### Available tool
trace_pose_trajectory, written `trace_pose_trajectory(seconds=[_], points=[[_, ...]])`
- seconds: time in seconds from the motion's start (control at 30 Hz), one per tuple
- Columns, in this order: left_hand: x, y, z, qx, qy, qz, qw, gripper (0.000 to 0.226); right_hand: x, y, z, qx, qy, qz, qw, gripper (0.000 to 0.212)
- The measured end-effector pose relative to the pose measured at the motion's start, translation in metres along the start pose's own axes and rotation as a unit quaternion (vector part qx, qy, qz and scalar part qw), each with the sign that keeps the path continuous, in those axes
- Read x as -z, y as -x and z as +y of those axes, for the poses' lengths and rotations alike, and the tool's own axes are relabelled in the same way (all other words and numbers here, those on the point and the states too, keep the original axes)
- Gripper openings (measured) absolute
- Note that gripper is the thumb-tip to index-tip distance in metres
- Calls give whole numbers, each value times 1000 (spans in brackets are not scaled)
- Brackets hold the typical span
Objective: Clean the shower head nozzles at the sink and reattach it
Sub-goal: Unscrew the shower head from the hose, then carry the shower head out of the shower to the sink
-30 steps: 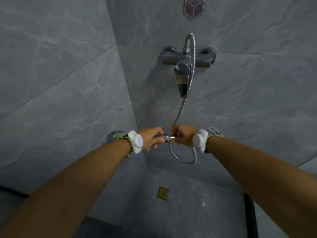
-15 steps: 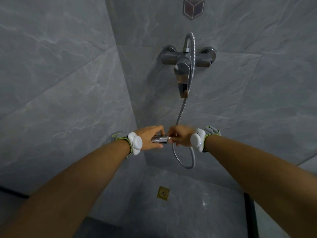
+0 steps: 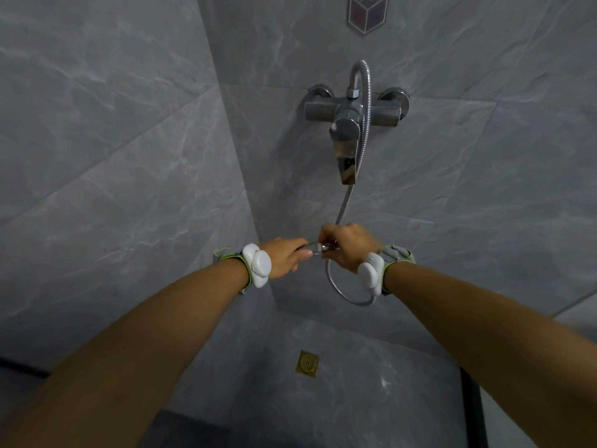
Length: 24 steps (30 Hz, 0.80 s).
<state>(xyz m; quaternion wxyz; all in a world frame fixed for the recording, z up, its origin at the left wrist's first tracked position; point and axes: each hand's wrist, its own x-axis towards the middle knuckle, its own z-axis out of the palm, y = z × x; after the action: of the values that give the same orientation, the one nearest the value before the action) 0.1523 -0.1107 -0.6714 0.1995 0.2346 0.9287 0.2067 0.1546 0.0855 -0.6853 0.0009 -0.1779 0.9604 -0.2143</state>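
My left hand [image 3: 284, 258] is closed around the chrome handle of the shower head [image 3: 308, 248], most of which is hidden in my palm. My right hand [image 3: 349, 248] pinches the metal hose nut at the handle's end, fingers closed on it. The two hands touch at the joint. The flexible chrome hose [image 3: 347, 294] loops down below my right wrist, then climbs to the wall mixer tap [image 3: 350, 114] above. The nozzle face of the shower head is out of sight.
Grey marble-look tiles cover both walls, which meet in a corner left of the tap. A brass floor drain [image 3: 307, 363] lies below the hands. A dark threshold strip [image 3: 473, 409] runs along the right of the floor. A hexagonal wall hook [image 3: 366, 12] sits at top.
Both hands have risen slightly and closed in on the joint. The right hand has shifted left over the hose nut, and the hose loop hangs a little higher.
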Motion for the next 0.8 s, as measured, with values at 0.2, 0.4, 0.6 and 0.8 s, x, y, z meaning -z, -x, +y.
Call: trace_pose_trajectory(seconds=[0.2,0.4,0.6,0.8], points=[[2,-2,0,30,106,40,993,28,-5,-8,12,-64,-72,14,995,36],[-5,-9,-15,42,68,53,995,32,-20,-6,25,-176,-89,12,980,24],[-27,-12,-29,54,97,54,992,23,-72,15,36,-422,-415,27,806,24],[-55,-17,-48,64,89,50,993,21,-128,23,52,-469,-464,-29,751,12]])
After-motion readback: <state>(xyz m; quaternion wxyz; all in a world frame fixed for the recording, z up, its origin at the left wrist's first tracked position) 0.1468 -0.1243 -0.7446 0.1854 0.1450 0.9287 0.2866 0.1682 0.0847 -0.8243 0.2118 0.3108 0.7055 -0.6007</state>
